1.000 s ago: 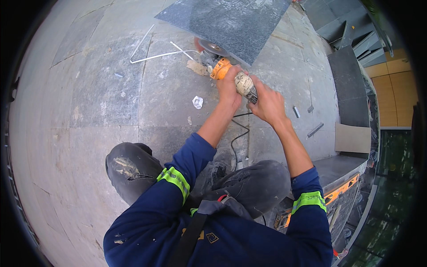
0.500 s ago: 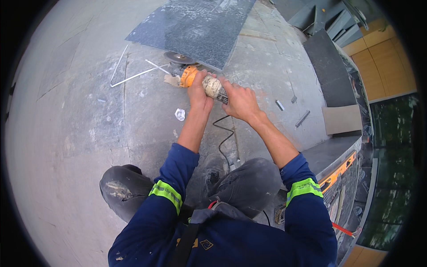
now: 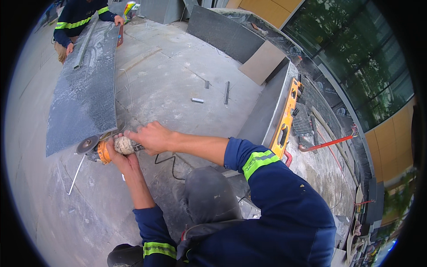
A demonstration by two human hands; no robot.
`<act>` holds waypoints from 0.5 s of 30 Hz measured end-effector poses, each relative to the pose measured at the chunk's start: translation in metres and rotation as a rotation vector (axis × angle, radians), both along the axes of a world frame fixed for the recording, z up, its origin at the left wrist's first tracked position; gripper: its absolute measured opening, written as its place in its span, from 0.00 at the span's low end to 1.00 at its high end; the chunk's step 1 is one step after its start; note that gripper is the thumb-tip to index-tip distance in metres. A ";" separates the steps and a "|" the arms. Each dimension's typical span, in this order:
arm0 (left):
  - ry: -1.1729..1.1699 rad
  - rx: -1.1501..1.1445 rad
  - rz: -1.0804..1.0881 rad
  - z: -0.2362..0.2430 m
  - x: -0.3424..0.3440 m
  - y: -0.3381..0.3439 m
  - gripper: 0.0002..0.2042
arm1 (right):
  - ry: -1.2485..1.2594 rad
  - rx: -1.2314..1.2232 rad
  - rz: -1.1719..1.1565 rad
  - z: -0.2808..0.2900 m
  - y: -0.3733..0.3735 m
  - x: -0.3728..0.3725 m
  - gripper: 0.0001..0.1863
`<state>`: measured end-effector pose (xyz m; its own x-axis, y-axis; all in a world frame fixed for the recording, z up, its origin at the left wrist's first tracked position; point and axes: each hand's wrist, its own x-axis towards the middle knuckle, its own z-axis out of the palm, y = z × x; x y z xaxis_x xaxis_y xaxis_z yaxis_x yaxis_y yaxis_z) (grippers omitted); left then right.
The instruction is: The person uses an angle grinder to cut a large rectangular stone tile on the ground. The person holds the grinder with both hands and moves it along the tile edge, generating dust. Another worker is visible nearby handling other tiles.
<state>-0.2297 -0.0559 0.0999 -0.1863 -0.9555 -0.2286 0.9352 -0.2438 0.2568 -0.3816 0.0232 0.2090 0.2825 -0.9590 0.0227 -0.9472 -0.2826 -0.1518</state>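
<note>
Both my hands are closed around an angle grinder point(image 3: 126, 145) with an orange gear head and a whitish, dusty body. My left hand point(image 3: 122, 160) wraps the body just behind the orange head. Further back, my right hand point(image 3: 153, 136) grips the rear end, where a dark cord point(image 3: 172, 167) trails off. The grinder's round disc point(image 3: 87, 144) is at the near edge of a long grey stone slab point(image 3: 84, 111); I cannot tell whether it touches. Thin white strips lie beneath this end of the slab.
At the far left a co-worker's hands point(image 3: 118, 20) hold the slab's far end, a metal bar point(image 3: 84, 49) lying on it. Small offcuts point(image 3: 198, 100) dot the floor. To the right, an orange spirit level point(image 3: 284, 120) leans along a slab-faced ledge, beside a red-handled tool point(image 3: 329, 143).
The view has swung right, so slab and grinder now appear further left, and the co-worker has come into sight. Both my hands still grip the grinder at the slab's near edge.
</note>
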 end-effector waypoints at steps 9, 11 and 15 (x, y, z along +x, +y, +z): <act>-0.056 -0.053 -0.023 -0.010 0.022 -0.028 0.10 | -0.028 -0.027 0.041 -0.005 -0.018 0.016 0.46; -0.072 -0.082 -0.026 -0.010 0.025 -0.031 0.10 | -0.034 -0.049 0.050 -0.008 -0.022 0.017 0.46; -0.008 -0.120 -0.038 -0.019 0.033 -0.048 0.09 | -0.018 -0.090 0.061 -0.010 -0.029 0.024 0.45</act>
<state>-0.1967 -0.1037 0.0813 -0.2212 -0.9685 -0.1145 0.9239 -0.2457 0.2935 -0.3581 -0.0060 0.1992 0.3394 -0.9337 0.1138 -0.9250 -0.3533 -0.1401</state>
